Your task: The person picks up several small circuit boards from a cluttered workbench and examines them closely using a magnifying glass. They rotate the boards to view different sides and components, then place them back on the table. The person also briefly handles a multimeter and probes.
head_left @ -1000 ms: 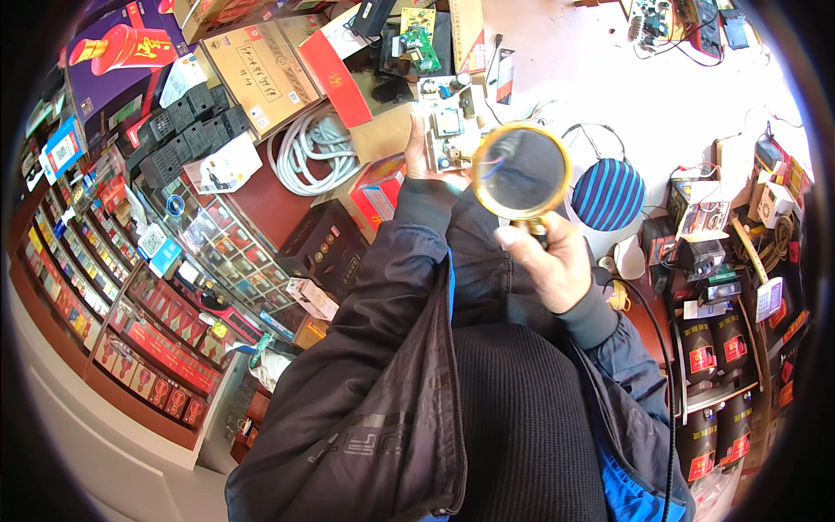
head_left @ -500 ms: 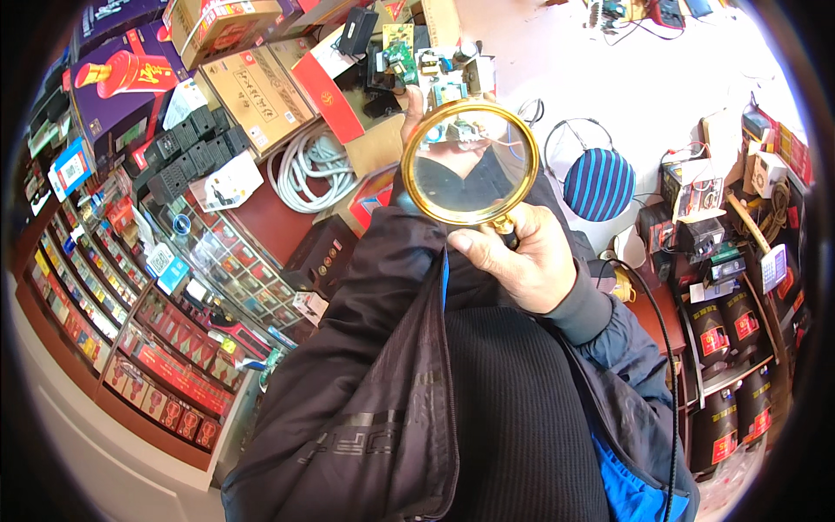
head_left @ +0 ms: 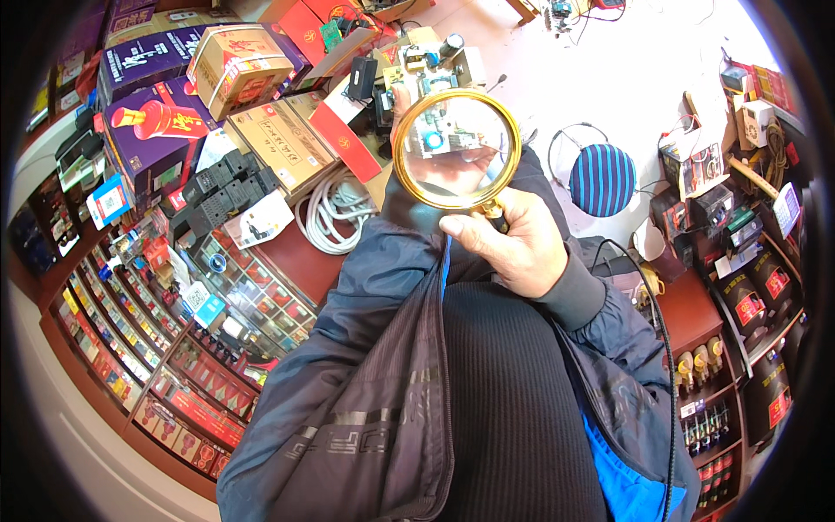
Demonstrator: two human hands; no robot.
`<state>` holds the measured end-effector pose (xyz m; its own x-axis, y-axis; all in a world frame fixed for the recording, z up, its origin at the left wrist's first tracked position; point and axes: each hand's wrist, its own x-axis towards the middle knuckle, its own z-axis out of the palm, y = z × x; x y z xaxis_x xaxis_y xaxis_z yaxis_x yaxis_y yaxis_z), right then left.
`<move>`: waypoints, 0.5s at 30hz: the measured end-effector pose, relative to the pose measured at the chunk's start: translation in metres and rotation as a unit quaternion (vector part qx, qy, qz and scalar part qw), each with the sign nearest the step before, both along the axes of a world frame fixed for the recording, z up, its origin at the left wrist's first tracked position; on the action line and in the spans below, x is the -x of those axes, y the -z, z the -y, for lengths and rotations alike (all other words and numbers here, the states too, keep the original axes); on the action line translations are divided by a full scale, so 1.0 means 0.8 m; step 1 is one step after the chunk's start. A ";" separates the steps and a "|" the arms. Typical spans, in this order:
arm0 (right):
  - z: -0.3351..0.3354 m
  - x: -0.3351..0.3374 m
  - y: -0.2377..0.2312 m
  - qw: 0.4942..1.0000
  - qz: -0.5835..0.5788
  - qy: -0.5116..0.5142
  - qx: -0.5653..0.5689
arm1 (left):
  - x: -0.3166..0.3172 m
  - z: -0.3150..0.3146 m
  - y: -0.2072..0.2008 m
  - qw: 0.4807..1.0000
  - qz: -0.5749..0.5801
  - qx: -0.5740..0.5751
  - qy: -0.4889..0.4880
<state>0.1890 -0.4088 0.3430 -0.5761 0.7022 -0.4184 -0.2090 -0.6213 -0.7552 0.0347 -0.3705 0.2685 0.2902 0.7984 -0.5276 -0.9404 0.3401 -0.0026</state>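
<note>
My right hand (head_left: 526,246) grips the short dark handle of a round, gold-rimmed magnifying glass (head_left: 454,165), the thumb lying just under the rim. Beyond the lens, my left hand (head_left: 401,102) holds a circuit board (head_left: 435,76) crowded with components, among them a dark cylindrical one at its far end. Part of the board and of the left palm shows through the lens. Only the left thumb is seen directly, at the board's left edge; the other fingers are mostly covered by the glass.
Cardboard boxes (head_left: 280,143), a coiled white cable (head_left: 335,211) and black adapters (head_left: 224,187) lie to the left, above a glass display case (head_left: 252,291). A blue striped round cushion (head_left: 603,180) sits to the right, near shelves of goods (head_left: 750,304).
The magnifying glass has shifted slightly left and up, and more of the board now shows through it. The view has tilted, so the surroundings sit further right on the left side.
</note>
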 end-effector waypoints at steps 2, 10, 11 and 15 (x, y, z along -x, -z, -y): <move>0.004 0.003 -0.002 1.000 -0.002 -0.003 -0.001 | 0.004 0.006 -0.009 0.999 -0.032 0.023 0.012; 0.001 0.004 -0.016 0.999 -0.003 -0.036 0.015 | 0.012 0.011 -0.017 0.995 -0.100 0.021 0.015; -0.001 0.005 -0.016 0.999 -0.002 -0.040 0.017 | 0.011 0.011 -0.016 0.994 -0.101 0.023 0.015; -0.005 0.003 -0.016 0.998 -0.013 -0.031 0.049 | 0.012 0.005 -0.014 0.996 -0.089 -0.009 0.019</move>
<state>0.1865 -0.4049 0.3561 -0.6291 0.6212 -0.4672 -0.1868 -0.7043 -0.6849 0.0248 -0.3741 0.2798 0.2237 0.7982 -0.5593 -0.9120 0.3738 0.1688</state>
